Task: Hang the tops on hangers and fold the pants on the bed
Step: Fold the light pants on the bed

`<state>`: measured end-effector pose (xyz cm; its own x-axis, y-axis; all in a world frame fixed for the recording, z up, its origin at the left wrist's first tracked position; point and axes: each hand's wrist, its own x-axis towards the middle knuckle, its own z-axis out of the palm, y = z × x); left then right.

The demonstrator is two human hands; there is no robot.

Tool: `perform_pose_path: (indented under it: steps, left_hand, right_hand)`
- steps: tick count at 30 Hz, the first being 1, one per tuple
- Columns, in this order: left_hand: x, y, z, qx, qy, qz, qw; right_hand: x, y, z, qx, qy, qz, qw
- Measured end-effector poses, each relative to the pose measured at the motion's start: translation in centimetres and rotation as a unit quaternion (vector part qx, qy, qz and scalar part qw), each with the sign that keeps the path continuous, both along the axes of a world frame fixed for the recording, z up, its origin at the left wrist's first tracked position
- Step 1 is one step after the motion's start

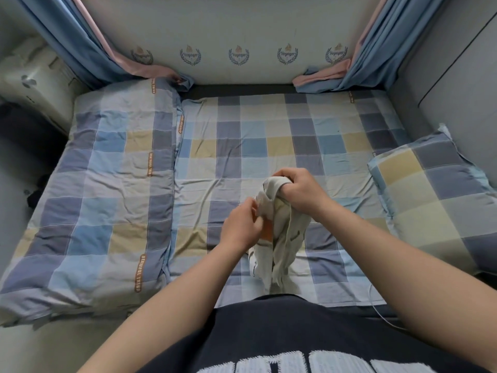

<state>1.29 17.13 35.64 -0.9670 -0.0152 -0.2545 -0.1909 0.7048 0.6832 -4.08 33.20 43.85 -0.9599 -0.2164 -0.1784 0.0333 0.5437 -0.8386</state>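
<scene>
Dark navy shirt with white lettering (pixel 295 345), foreground. Above the blue, grey and yellow checked bed sheet (pixel 242 141), both hands hold a crumpled pale beige cloth garment (pixel 282 238). The right hand (pixel 298 192) is fisted round its top and the left hand (pixel 242 227) pinches a fold lower down. The loose end hangs toward the sheet's near edge.

The person is wearing a dark navy top (pixel 295 332), its fabric lying in soft folds. Large white block lettering (pixel 309 364) is running across the front, fuzzy-edged and cut by the lower frame. The left forearm (pixel 172 305) and right forearm (pixel 403 265) are showing bare.
</scene>
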Motion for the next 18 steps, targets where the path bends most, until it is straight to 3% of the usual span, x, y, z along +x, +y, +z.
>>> perform_pose_path:
  steps: [4,10,13,16,18]
  left_hand:
    - [-0.1,1.5,0.7,0.013,-0.038,-0.058,0.997]
    - [0.2,3.5,0.7,0.078,-0.023,0.007,0.997]
    - [0.3,3.1,0.8,0.098,-0.019,-0.018,0.995]
    - [0.2,2.2,0.0,0.053,0.000,-0.018,0.998]
    - [-0.3,0.3,-0.7,-0.011,0.025,0.018,0.999]
  right_hand:
    - [-0.2,0.6,0.7,-0.026,0.007,-0.052,0.998]
    - [0.0,0.0,1.3,-0.031,0.006,-0.048,0.998]
    - [-0.2,0.3,1.2,-0.034,0.002,-0.057,0.998]
    - [-0.6,1.4,0.8,0.004,0.014,-0.055,0.998]
    - [-1.0,2.9,0.2,0.097,0.037,-0.024,0.994]
